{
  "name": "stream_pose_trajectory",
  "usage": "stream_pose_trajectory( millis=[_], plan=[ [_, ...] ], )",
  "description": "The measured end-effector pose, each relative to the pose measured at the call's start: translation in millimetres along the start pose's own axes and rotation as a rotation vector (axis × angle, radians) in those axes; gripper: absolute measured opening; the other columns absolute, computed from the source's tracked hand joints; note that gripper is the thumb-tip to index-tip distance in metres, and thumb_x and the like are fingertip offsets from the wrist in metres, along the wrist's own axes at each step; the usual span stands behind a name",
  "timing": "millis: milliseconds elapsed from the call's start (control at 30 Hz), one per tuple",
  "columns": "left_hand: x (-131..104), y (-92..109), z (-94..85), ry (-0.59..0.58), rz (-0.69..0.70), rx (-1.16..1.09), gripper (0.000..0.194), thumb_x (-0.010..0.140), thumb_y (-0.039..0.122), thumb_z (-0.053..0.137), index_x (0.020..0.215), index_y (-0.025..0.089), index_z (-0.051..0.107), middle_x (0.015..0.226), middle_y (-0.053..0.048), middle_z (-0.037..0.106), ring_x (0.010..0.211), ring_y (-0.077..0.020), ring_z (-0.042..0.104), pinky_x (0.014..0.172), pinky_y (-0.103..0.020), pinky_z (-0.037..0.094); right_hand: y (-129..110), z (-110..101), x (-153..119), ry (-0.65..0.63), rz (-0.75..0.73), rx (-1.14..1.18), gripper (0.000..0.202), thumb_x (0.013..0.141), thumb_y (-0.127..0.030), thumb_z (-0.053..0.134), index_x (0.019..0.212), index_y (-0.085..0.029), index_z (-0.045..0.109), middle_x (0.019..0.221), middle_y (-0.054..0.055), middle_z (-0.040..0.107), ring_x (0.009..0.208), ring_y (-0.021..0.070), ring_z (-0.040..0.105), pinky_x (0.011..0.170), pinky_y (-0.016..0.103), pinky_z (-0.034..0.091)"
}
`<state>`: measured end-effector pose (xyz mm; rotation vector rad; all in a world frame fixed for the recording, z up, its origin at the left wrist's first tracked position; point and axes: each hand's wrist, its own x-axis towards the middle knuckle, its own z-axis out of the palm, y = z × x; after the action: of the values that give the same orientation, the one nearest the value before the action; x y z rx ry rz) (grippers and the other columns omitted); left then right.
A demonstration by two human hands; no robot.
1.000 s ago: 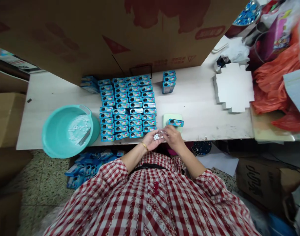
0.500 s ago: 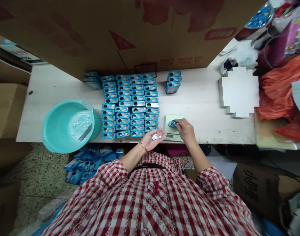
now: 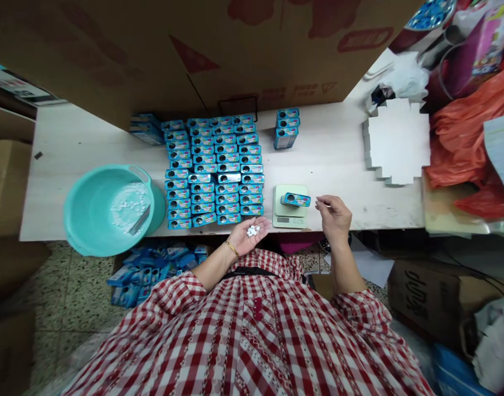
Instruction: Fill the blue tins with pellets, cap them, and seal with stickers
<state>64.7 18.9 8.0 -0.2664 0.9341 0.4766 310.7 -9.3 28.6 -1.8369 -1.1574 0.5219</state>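
Note:
My left hand (image 3: 247, 235) is palm up at the table's front edge. A small heap of white pellets (image 3: 253, 231) rests in it. To its right is a pale green kitchen scale (image 3: 291, 220), its display too blurred to read. On the scale lies a blue tin-like box (image 3: 295, 199) with a dark round opening at its left end. My right hand (image 3: 334, 214) is just right of the scale, apart from the box. Its fingers are curled, with a small gap between thumb and forefinger and nothing visible between them.
Rows of similar blue boxes (image 3: 204, 188) stand left of the scale, with several more (image 3: 285, 138) behind it. At the left is a turquoise tub (image 3: 81, 214) holding white pellets and a scoop. A large carton (image 3: 235, 66) forms the back. White card (image 3: 398, 143) lies at right.
My right hand has let go of the blue box on the scale and moved right. The box now lies turned lengthwise. My left hand still holds the pellets.

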Motion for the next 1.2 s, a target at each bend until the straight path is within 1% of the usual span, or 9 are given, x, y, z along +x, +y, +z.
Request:
stream_pose_trajectory(
  millis=[200,400,500,600,767,867,1000,1100,1200],
  plan=[
    [0,-4,2.5,0.003,-0.016,0.009,0.030,0.087,0.017,0.042,0.107,0.003,0.059,0.086,-0.015,0.070,0.085,-0.0186,0.067,0.081,-0.028,0.052,-7,13,-5,-0.077,-0.078,-0.014,0.013,0.080,-0.028,0.055,0.081,-0.019,0.065,0.084,0.004,0.063,0.078,0.0151,0.060,0.064,0.028,0.052],
    [0,-4,1.9,0.001,-0.016,-0.001,0.028,0.087,0.016,0.043,0.104,0.001,0.059,0.087,-0.017,0.069,0.085,-0.0196,0.067,0.080,-0.029,0.052,-8,39,3,-0.209,-0.153,-0.115,0.014,0.081,-0.024,0.051,0.081,-0.020,0.065,0.086,0.005,0.066,0.083,0.0160,0.061,0.074,0.031,0.051],
    [0,-4,1.3,-0.003,-0.010,-0.007,0.028,0.087,0.016,0.043,0.103,0.002,0.060,0.088,-0.016,0.069,0.085,-0.0197,0.067,0.079,-0.029,0.053,-7,44,5,-0.221,-0.178,-0.157,0.016,0.082,-0.023,0.050,0.086,-0.019,0.065,0.091,0.006,0.067,0.087,0.0167,0.062,0.080,0.033,0.051],
    [0,-2,-0.2,-0.002,0.001,-0.016,0.028,0.087,0.017,0.042,0.103,0.002,0.060,0.087,-0.016,0.070,0.084,-0.0190,0.067,0.078,-0.028,0.053,-3,37,5,-0.170,-0.172,-0.188,0.018,0.083,-0.025,0.048,0.088,-0.019,0.065,0.093,0.007,0.067,0.089,0.0172,0.062,0.082,0.034,0.051],
    [-3,5,-6.1,0.006,0.020,-0.015,0.029,0.087,0.017,0.042,0.108,0.005,0.059,0.088,-0.015,0.070,0.085,-0.0185,0.067,0.078,-0.027,0.053,7,9,4,-0.030,-0.099,-0.212,0.020,0.084,-0.029,0.048,0.086,-0.019,0.065,0.086,0.006,0.066,0.080,0.0166,0.062,0.070,0.032,0.053],
    [-8,9,-10.2,0.031,0.036,-0.017,0.028,0.087,0.017,0.042,0.106,0.005,0.059,0.091,-0.015,0.070,0.086,-0.0188,0.067,0.078,-0.027,0.054,14,-5,7,-0.013,-0.089,-0.227,0.021,0.083,-0.032,0.050,0.090,-0.019,0.065,0.089,0.006,0.065,0.082,0.0167,0.060,0.066,0.031,0.053],
    [-13,12,-12.7,0.067,0.041,-0.021,0.028,0.087,0.016,0.042,0.107,0.004,0.059,0.092,-0.015,0.069,0.087,-0.0189,0.067,0.079,-0.027,0.054,25,-8,14,-0.149,-0.181,-0.299,0.038,0.078,-0.041,0.059,0.109,-0.020,0.059,0.111,0.011,0.058,0.104,0.0224,0.053,0.079,0.038,0.050],
    [-13,12,-12.9,0.077,0.044,-0.018,0.030,0.086,0.015,0.043,0.110,0.005,0.058,0.092,-0.015,0.069,0.089,-0.0186,0.067,0.080,-0.027,0.053,29,-1,18,-0.286,-0.271,-0.393,0.052,0.075,-0.042,0.062,0.121,-0.021,0.051,0.121,0.013,0.052,0.114,0.0260,0.045,0.094,0.045,0.041],
    [-12,14,-13.7,0.070,0.048,-0.009,0.031,0.086,0.016,0.043,0.111,0.005,0.057,0.092,-0.015,0.069,0.088,-0.0189,0.067,0.080,-0.028,0.054,28,10,22,-0.386,-0.290,-0.463,0.057,0.075,-0.040,0.062,0.126,-0.021,0.046,0.125,0.013,0.048,0.117,0.0281,0.042,0.096,0.047,0.038]
  ],
)
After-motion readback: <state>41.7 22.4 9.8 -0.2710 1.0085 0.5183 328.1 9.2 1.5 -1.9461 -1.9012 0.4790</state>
